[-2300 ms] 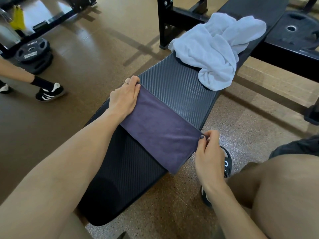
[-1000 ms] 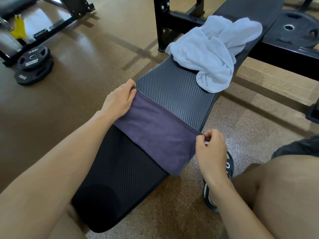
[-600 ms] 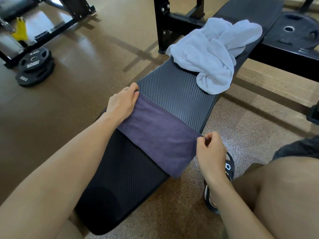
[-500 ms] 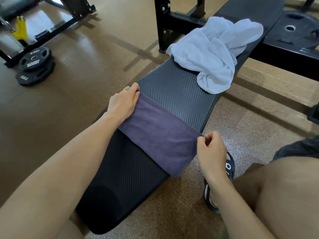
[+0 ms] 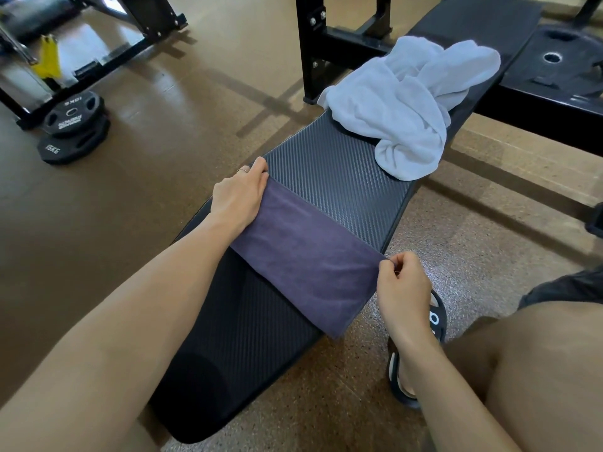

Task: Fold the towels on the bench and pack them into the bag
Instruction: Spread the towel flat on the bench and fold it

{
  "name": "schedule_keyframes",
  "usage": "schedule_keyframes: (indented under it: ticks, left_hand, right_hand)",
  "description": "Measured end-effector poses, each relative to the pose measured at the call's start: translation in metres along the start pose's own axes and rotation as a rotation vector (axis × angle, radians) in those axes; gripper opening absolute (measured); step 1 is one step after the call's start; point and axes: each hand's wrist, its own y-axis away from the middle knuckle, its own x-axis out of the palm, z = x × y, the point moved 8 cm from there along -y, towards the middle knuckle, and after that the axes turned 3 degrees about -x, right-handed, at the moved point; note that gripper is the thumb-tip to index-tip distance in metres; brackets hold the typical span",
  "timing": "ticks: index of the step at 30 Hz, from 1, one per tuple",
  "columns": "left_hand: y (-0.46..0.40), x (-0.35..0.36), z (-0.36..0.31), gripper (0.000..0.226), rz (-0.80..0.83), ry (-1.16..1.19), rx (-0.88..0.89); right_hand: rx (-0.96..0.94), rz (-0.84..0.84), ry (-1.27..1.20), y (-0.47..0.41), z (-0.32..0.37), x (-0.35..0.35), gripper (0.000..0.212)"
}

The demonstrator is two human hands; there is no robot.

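Head view: left hand grips purple towel end on bench; right hand pinches opposite corner.

The purple towel looked like soft matt cloth, the white towel fluffy terry, the tabletop ribbed black vinyl.

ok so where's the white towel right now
In the head view the white towel lies crumpled on the far part of the bench, upper right, beyond the purple towel that both hands hold.
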Motion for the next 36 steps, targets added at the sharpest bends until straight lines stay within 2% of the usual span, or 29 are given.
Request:
schedule_keyframes:
  ticks: [8,10,11,13,15,17,19,22,26,29,31,33,35,36]
  left_hand:
    - [-0.002,0.000,-0.002,0.026,0.065,-0.018,-0.038]
    - [0.004,-0.005,0.002,0.038,0.105,-0.063,-0.085]
    - [0.010,-0.009,0.005,0.049,0.104,-0.143,-0.094]
    - [0.033,-0.024,-0.001,0.062,0.018,-0.287,-0.052]
    - [0.065,-0.028,-0.023,0.063,-0.011,-0.200,0.080]
    - [0.097,-0.012,-0.042,0.063,0.087,-0.077,0.199]
    - [0.120,0.014,-0.045,0.063,0.210,-0.045,0.216]
    - [0.127,0.033,-0.034,0.062,0.269,-0.043,0.184]
    - [0.132,0.014,-0.037,0.067,0.229,-0.116,0.176]
    - [0.160,-0.009,-0.057,0.071,0.151,-0.066,0.251]
    - [0.188,-0.012,-0.078,0.079,0.157,-0.052,0.344]
    - [0.216,-0.010,-0.101,0.088,0.153,-0.057,0.413]
    - [0.236,0.000,-0.123,0.086,0.147,-0.121,0.464]
    - [0.240,0.004,-0.132,0.078,0.140,-0.150,0.468]
  right_hand:
    - [0.024,0.001,-0.002,-0.003,-0.002,0.001,0.010]
    - [0.033,0.010,-0.004,-0.001,-0.003,0.001,0.004]
    - [0.008,0.006,0.027,0.000,0.000,0.000,0.010]
    - [-0.169,-0.058,0.193,0.006,0.015,-0.005,0.033]
    - [-0.434,-0.129,0.394,0.020,0.044,-0.001,0.049]
    - [-0.674,-0.050,0.549,0.036,0.067,0.021,0.057]
    - [-0.765,0.099,0.714,0.040,0.061,0.049,0.060]
    - [-0.691,0.262,0.880,0.031,0.031,0.064,0.065]
    - [-0.685,0.368,0.879,0.027,0.032,0.061,0.062]
    - [-0.602,0.312,0.703,0.015,0.043,0.036,0.063]
    - [-0.479,0.272,0.578,0.001,0.044,0.017,0.057]
    - [-0.356,0.306,0.476,-0.009,0.042,0.006,0.056]
    - [-0.247,0.355,0.379,-0.014,0.040,0.003,0.057]
    - [-0.232,0.366,0.357,-0.016,0.041,0.002,0.057]
